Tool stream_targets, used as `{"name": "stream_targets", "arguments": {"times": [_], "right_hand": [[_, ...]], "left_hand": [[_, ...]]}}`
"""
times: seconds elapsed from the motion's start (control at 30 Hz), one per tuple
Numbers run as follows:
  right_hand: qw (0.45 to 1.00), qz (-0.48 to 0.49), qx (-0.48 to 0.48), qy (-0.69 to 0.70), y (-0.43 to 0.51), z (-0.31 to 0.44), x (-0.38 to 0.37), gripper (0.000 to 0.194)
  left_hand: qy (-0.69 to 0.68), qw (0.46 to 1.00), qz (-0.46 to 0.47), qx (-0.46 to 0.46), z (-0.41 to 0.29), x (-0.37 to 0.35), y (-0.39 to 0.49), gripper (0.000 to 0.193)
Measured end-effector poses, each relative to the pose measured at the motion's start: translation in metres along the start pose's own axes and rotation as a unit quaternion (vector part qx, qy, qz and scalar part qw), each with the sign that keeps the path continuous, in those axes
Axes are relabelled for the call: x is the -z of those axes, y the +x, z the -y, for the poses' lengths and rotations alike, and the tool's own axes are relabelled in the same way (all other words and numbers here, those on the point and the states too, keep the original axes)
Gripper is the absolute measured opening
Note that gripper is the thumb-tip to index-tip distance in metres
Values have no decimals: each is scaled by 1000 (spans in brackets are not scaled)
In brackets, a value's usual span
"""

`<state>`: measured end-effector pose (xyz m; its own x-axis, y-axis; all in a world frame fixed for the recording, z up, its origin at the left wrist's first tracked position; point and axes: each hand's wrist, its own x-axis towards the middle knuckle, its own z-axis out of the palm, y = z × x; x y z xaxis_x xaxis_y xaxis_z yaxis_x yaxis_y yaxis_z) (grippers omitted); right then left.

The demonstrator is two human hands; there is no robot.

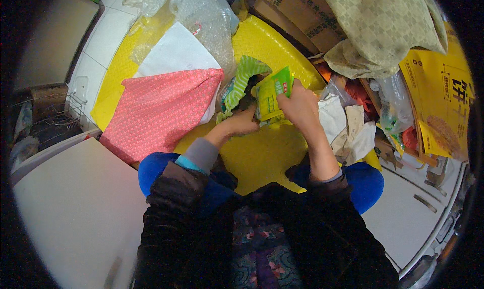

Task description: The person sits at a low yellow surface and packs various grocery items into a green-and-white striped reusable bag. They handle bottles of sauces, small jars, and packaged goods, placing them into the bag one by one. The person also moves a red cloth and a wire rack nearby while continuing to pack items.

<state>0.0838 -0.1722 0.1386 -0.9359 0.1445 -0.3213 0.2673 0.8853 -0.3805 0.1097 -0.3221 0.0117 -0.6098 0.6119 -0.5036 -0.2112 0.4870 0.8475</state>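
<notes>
My right hand (300, 105) grips a green and yellow plastic packet (272, 92) by its right edge, with the packet held tilted above the yellow mat (261, 153). Just left of it, my left hand (242, 121) reaches to the dark opening of a green-and-white striped bag (244, 77); its fingertips are partly hidden, so I cannot tell whether they hold anything. Beside the bag, on the left, a pink patterned cloth (166, 107) lies spread over a white sheet (177, 52).
Bubble wrap (206, 20) lies at the back. A cardboard box (298, 17) and a patterned cloth (385, 28) stand at the back right. White and beige cloths (348, 130) lie right of my right hand, near a yellow printed box (442, 100). A wire rack (60, 107) is at the left.
</notes>
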Motion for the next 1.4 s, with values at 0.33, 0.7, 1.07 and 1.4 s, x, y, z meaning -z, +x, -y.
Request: {"name": "stream_targets", "arguments": {"times": [0.33,0.7,1.07,1.4], "right_hand": [[999,-11,7,-34,-6,11,9,35],[998,-67,4,-14,-15,-11,32,31],[998,-19,16,62,-13,-11,25,32],[997,70,-24,0,32,15,0,39]], "left_hand": [[373,918,-116,-75,13,-8,-3,24],[387,888,-242,-65,7,-13,70,29],[498,867,-8,-16,27,-10,43,16],[597,800,54,-25,48,-9,33,14]]}}
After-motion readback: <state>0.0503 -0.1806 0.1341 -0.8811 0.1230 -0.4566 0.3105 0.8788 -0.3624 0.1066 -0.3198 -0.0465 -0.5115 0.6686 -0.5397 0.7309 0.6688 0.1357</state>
